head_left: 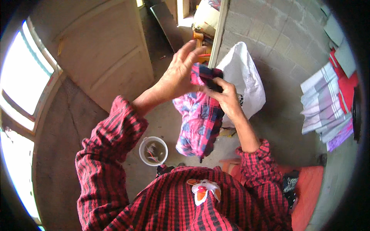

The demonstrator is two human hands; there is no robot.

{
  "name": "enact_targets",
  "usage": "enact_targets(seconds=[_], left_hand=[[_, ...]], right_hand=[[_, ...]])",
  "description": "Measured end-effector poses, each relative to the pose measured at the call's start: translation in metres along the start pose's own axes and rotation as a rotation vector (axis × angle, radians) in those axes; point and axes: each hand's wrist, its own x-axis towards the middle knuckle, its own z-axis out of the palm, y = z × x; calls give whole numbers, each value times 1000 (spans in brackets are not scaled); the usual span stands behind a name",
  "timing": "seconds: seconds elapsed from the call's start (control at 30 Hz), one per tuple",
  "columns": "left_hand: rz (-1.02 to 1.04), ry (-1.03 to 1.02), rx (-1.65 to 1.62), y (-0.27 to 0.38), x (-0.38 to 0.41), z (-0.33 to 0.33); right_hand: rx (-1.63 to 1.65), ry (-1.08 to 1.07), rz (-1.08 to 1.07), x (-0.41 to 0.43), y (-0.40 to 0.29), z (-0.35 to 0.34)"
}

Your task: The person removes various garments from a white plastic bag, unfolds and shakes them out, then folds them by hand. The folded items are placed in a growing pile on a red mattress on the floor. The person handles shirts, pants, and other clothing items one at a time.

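Observation:
A bulky bundle of pink and navy plaid cloth (199, 124) hangs in front of me, its top edge dark and folded. My right hand (228, 96) grips that top edge between thumb and fingers. My left hand (180, 72) is raised beside it with the fingers spread apart. The left thumb reaches across the front of the cloth, close to my right hand; whether it touches the fabric is hard to tell. Just behind the bundle, a large white sack (245, 83) leans by the wall.
A white bucket (140, 157) with murky contents stands on the floor at left. Left of me are a wooden door (107, 49) and bright windows (26, 75). Striped cloths (323, 98) hang at right, above a red surface (309, 184). A block wall (260, 34) rises behind the sack.

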Motion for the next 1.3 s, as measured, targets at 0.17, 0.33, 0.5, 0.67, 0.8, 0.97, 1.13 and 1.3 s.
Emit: enact_targets(seconds=[0.17,0.33,0.5,0.67,0.8,0.97,1.13,1.3], left_hand=[[54,-502,-39,22,-4,8],[-206,-727,-68,18,0,12],[-342,-645,-137,36,14,-14],[-573,-533,-404,50,32,-43],[-506,-524,-353,63,33,-60],[-578,-509,-366,82,37,-72],[-640,-503,-383,98,38,-59],[-616,-555,-317,93,22,-44]], right_hand=[[-137,-208,146,0,-22,5],[121,-117,13,-27,4,-9],[-440,-202,240,-85,59,-39],[-511,37,348,-150,137,-51],[-653,310,148,-163,155,-54],[-947,282,141,-159,151,-57],[-1075,189,186,-179,199,-46],[41,66,970,-183,167,-25]])
